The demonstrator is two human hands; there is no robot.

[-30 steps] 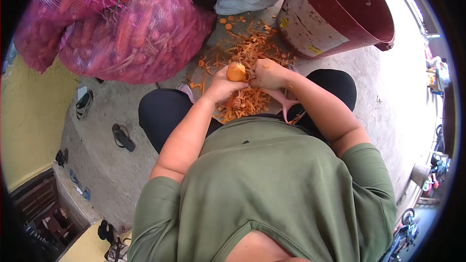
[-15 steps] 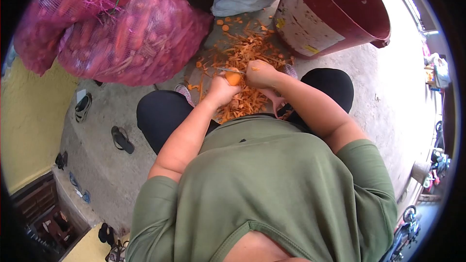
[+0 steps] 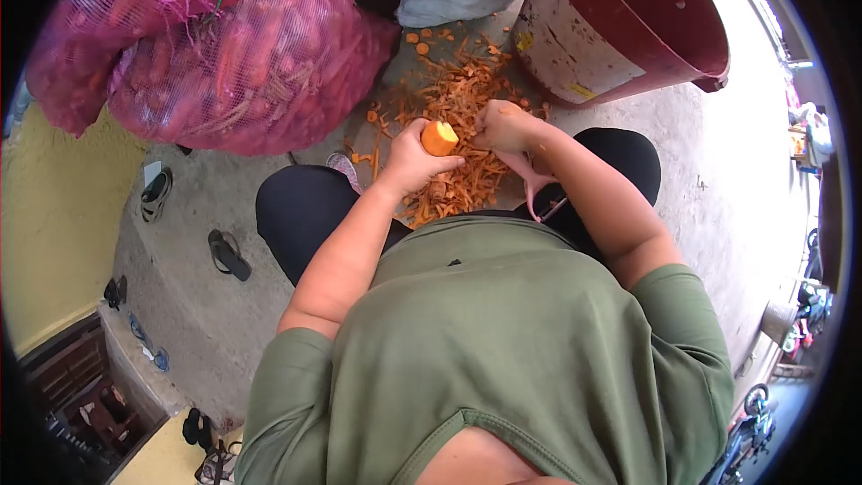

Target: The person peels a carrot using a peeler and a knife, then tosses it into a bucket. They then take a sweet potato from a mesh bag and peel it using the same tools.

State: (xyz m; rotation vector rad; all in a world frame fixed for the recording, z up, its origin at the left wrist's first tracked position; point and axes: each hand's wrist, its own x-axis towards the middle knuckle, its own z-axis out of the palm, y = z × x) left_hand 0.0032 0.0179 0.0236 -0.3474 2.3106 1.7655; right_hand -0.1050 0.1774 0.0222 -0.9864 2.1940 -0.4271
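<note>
Orange carrot (image 3: pixel 439 137) is standing up in my left hand (image 3: pixel 409 162), which is squeezing it tight. My right hand (image 3: pixel 505 126) is gripping a pink tool (image 3: pixel 536 190), just right of it.

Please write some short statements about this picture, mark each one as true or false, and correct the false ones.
1. The left hand holds a carrot. True.
2. The mesh sack is green. False: it is pink.
3. Orange peelings lie on the ground. True.
4. The right hand is empty. False: it grips a pink-handled tool.
5. The red bucket stands left of the sack. False: it stands to the right.
</note>
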